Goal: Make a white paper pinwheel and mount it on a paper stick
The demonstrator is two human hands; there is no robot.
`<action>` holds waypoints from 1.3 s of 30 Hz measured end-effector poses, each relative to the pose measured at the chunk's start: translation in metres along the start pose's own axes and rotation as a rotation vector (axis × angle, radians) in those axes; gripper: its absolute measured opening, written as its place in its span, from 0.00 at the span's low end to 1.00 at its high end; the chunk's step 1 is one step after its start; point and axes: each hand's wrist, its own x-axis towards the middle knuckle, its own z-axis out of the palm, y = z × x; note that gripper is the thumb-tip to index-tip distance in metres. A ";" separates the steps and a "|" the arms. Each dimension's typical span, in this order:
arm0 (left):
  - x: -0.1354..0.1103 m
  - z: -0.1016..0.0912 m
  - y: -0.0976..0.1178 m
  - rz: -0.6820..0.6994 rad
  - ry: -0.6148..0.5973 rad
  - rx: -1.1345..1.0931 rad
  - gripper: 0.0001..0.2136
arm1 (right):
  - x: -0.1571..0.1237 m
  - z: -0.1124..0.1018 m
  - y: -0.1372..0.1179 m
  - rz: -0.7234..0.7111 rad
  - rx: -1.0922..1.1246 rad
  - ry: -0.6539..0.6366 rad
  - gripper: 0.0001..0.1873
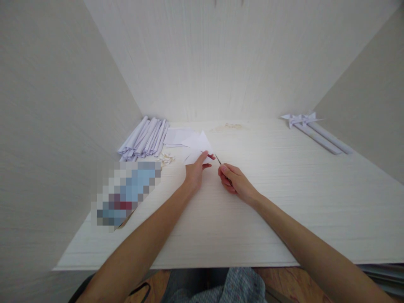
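Note:
My left hand (196, 170) pinches a white square of paper (199, 144) at its near right side, thumb on top. Short dark slits show in the paper near its lower corners. Closed around a slim pointed metal tool, seemingly scissors (218, 160), is my right hand (232, 179). The tip points up and left at the paper's right side, a small gap away from my left fingers. My fingers hide the handles. Behind the held square lie more white paper sheets (175, 136).
Rolled paper tubes (145, 136) are piled at the back left. Small cotton-swab-like sticks (166, 158) lie near them, with a blurred-out blue item (135, 189) in front. Two paper pinwheels on tubes (318, 134) rest back right. Walls (202, 63) enclose the white table (284, 202).

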 end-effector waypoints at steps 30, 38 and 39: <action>0.005 -0.006 -0.005 0.001 -0.050 0.075 0.10 | 0.004 -0.002 -0.003 -0.130 0.219 0.415 0.11; -0.003 -0.002 -0.008 -0.007 -0.164 0.252 0.11 | 0.005 -0.010 -0.008 -0.200 0.373 0.510 0.14; -0.003 -0.002 -0.008 0.002 -0.182 0.290 0.12 | 0.005 -0.010 -0.008 -0.202 0.382 0.511 0.15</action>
